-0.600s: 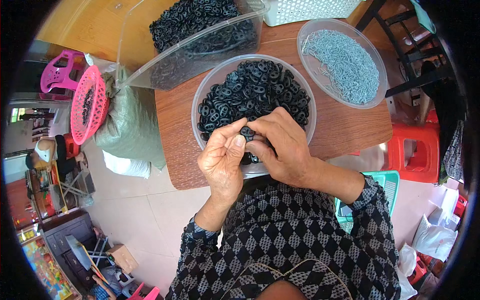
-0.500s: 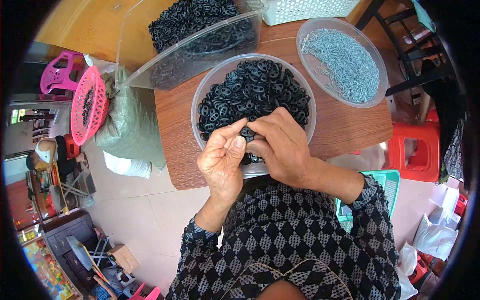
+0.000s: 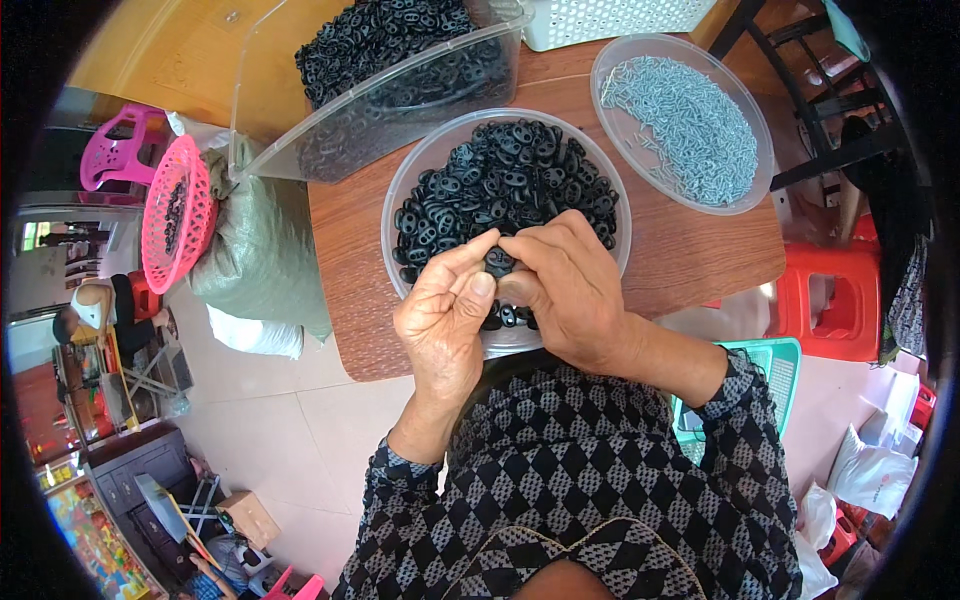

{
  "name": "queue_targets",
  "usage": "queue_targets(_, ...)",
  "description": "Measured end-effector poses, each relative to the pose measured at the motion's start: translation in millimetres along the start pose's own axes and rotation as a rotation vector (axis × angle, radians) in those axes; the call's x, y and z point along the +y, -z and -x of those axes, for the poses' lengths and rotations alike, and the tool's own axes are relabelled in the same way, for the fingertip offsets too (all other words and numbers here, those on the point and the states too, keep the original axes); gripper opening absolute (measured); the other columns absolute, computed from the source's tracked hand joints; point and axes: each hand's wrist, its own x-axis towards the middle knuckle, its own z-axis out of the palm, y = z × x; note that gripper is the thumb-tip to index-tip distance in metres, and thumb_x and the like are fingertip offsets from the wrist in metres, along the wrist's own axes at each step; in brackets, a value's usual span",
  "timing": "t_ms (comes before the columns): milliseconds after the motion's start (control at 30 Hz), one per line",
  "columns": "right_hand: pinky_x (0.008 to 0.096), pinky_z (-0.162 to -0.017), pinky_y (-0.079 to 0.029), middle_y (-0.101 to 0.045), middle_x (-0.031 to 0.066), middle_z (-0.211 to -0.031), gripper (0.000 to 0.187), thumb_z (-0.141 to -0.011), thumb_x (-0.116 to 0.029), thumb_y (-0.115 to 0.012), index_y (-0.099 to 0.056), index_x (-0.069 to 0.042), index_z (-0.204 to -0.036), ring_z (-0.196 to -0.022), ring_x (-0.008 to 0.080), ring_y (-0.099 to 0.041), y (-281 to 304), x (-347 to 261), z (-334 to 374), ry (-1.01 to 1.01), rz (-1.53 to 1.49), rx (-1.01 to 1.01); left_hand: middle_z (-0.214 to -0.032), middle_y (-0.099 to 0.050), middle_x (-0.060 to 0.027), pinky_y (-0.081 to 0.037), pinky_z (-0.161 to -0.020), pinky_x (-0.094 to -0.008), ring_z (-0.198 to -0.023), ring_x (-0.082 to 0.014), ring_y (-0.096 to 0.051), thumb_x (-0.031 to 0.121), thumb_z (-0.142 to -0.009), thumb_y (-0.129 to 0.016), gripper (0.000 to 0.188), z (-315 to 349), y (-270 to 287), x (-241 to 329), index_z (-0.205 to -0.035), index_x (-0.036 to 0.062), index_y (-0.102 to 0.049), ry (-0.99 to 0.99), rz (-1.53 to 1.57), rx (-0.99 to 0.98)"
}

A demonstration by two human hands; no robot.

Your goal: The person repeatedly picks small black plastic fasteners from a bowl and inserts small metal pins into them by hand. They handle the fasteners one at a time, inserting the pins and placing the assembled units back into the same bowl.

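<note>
Between the fingertips of both hands is a small black oval plastic piece [image 3: 499, 262], like those heaped below. My left hand [image 3: 447, 318] pinches its left side with thumb and forefinger. From the right, my right hand [image 3: 566, 290] grips it with thumb and bent fingers; whether a screw is in those fingers is hidden. Both hands are over the near part of a round clear tub [image 3: 392, 215], full of black two-holed pieces [image 3: 500, 185]. To its upper right, a round clear dish [image 3: 765, 165] holds a pile of silvery screws [image 3: 690, 130].
A large clear bin [image 3: 380, 125] of black pieces stands at the far left of the brown table [image 3: 690, 260]. Behind is a white basket [image 3: 610, 20]. Left are a pink basket [image 3: 195, 215] and a sack [image 3: 260, 250]; right, a red stool [image 3: 850, 300] and green basket [image 3: 785, 370].
The black piece has turned slightly between my fingertips and shifted a little to the right. Both hands stay nearly in place over the tub.
</note>
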Motion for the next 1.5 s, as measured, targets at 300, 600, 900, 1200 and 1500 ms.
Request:
queue_targets(300,0.0363,-0.06,-0.043,-0.055,0.0143,-0.086,0.04,-0.063,-0.001,-0.068,-0.053,0.005,-0.1,-0.072,0.0281,-0.05,-1,-1,-1,-0.002,0.019,0.02,-0.099,-0.062,-0.0077,-0.045,-0.077,-0.0205,-0.081,-0.0073,-0.053,0.006,-0.083,-0.065,0.028,1,-2,-8,-0.109,-0.0054,-0.061,-0.183,-0.249,0.057)
queue_targets(600,0.0361,-0.059,-0.042,-0.052,0.0139,-0.084,0.04,-0.062,0.002,-0.066,-0.053,0.006,-0.099,-0.071,0.0281,-0.049,0,-2,1,0.008,0.004,-0.029,-0.088,-0.059,-0.0046,-0.048,-0.065,-0.019,-0.073,-0.0077,-0.054,0.002,-0.083,-0.063,0.026,4,-5,-9,-0.108,-0.0067,-0.061,-0.245,-0.246,0.038)
queue_targets(900,0.0368,-0.059,-0.042,-0.05,0.0163,-0.083,0.043,-0.056,0.004,-0.063,-0.051,0.01,-0.097,-0.07,0.0291,-0.048,2,-3,0,0.083,0.068,-0.069,-0.089,-0.058,-0.0061,-0.053,-0.064,-0.0222,-0.072,-0.0098,-0.056,0.008,-0.085,-0.063,0.027,7,-10,-19,-0.106,-0.0085,-0.059,-0.313,-0.228,0.088)
queue_targets(1200,0.0366,-0.06,-0.042,-0.052,0.0151,-0.085,0.04,-0.062,0.001,-0.066,-0.052,0.008,-0.099,-0.072,0.0284,-0.049,0,-1,2,0.049,-0.001,-0.052,-0.097,-0.062,-0.0109,-0.051,-0.069,-0.0226,-0.076,-0.0116,-0.058,0.007,-0.085,-0.063,0.026,8,-11,-11,-0.105,-0.0084,-0.06,-0.225,-0.097,0.105)
queue_targets(1500,0.0342,-0.062,-0.042,-0.057,0.0111,-0.084,0.035,-0.066,-0.005,-0.069,-0.056,0.004,-0.097,-0.07,0.0249,-0.05,5,-9,-2,-0.138,-0.132,-0.055,-0.105,-0.063,-0.0136,-0.049,-0.076,-0.0226,-0.086,-0.0114,-0.058,0.004,-0.083,-0.064,0.026,11,-8,-7,-0.107,-0.0069,-0.06,-0.174,-0.069,0.108)
